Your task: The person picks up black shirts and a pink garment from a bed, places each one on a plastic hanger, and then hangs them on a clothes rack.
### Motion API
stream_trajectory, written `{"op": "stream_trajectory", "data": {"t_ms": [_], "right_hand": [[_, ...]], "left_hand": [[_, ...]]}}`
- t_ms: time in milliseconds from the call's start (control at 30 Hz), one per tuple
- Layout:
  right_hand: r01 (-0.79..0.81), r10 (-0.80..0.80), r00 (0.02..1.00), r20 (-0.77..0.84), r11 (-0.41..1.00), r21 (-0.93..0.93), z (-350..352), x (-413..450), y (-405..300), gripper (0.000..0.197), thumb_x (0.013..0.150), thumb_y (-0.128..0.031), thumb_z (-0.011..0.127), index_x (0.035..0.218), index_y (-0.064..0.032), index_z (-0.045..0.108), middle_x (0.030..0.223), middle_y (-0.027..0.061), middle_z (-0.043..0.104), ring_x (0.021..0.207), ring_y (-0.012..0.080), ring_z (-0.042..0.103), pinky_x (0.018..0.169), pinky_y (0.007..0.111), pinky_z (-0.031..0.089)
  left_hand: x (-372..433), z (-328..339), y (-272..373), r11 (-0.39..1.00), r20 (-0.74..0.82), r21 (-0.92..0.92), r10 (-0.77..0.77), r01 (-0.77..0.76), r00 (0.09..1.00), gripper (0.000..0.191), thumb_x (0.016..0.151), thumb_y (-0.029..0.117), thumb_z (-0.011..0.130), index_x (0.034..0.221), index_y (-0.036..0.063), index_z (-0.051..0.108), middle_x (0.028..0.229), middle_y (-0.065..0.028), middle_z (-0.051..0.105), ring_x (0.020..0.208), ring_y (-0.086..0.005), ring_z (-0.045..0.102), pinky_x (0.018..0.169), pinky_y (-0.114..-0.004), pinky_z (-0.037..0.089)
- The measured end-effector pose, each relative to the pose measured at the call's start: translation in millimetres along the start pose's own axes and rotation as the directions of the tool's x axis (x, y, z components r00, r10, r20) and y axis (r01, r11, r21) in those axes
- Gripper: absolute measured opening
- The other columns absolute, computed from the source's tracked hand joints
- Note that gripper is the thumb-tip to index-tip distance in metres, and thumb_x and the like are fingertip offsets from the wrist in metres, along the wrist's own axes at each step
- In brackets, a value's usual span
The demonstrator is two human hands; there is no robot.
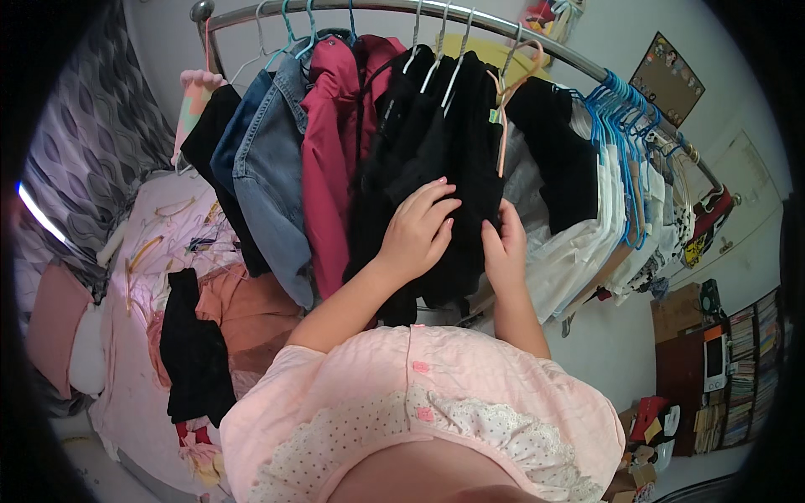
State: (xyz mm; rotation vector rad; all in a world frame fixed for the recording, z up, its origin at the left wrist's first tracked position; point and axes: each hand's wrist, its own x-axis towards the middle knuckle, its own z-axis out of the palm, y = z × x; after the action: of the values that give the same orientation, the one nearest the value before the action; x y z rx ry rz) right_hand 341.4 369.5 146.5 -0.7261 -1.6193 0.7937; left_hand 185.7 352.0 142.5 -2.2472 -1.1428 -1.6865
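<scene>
Several black garments (pixel 415 157) hang close together on pale hangers (pixel 454 66) from a metal clothes rail (pixel 377 5). My left hand (pixel 421 229) lies against their front, fingers slightly apart and bent over the dark cloth. At the right edge of the same group, my right hand (pixel 506 245) pinches the black fabric between thumb and fingers. A peach-coloured hanger (pixel 502 144) hangs just above that hand. To the left of the black group is a crimson jacket (pixel 328 157). Folds hide where one black garment ends and another begins.
A denim jacket (pixel 267 170) hangs further left. White garments (pixel 569 270) on blue hangers (pixel 619 110) crowd the right side. On the pink-covered bed (pixel 119 377) lie loose hangers (pixel 148 251), a black garment (pixel 192 352) and orange-brown clothing (pixel 251 305). A bookshelf (pixel 742 371) stands at far right.
</scene>
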Motion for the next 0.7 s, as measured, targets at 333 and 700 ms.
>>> {"op": "stream_trajectory", "data": {"t_ms": [333,700], "right_hand": [[-0.286,0.238,0.937,0.255,0.943,0.172,-97.2,-78.1,12.0,0.027,0.087,-0.006,0.049,0.113,0.0015,0.047,0.104,0.0034,0.054,0.096,0.0095,0.049,0.084,0.023,0.038],[-0.405,0.362,0.781,0.509,0.914,-0.029,-240.9,-158.5,-21.8,0.015,0.077,-0.004,0.058,0.091,0.0027,0.058,0.085,0.0041,0.06,0.078,0.011,0.054,0.07,0.024,0.042]], "left_hand": [[-12.3,16.0,35.8,0.971,0.036,-0.017,-0.24,0.24,0.97,0.037,0.077,0.005,0.052,0.113,0.0015,0.045,0.123,-0.0175,0.043,0.112,-0.0344,0.043,0.095,-0.037,0.034],[-35.3,20.5,90.5,0.894,-0.031,0.419,-0.162,0.16,0.986,0.055,0.072,0.006,0.059,0.123,0.0066,0.039,0.128,-0.0142,0.038,0.12,-0.029,0.036,0.102,-0.043,0.024]]}}
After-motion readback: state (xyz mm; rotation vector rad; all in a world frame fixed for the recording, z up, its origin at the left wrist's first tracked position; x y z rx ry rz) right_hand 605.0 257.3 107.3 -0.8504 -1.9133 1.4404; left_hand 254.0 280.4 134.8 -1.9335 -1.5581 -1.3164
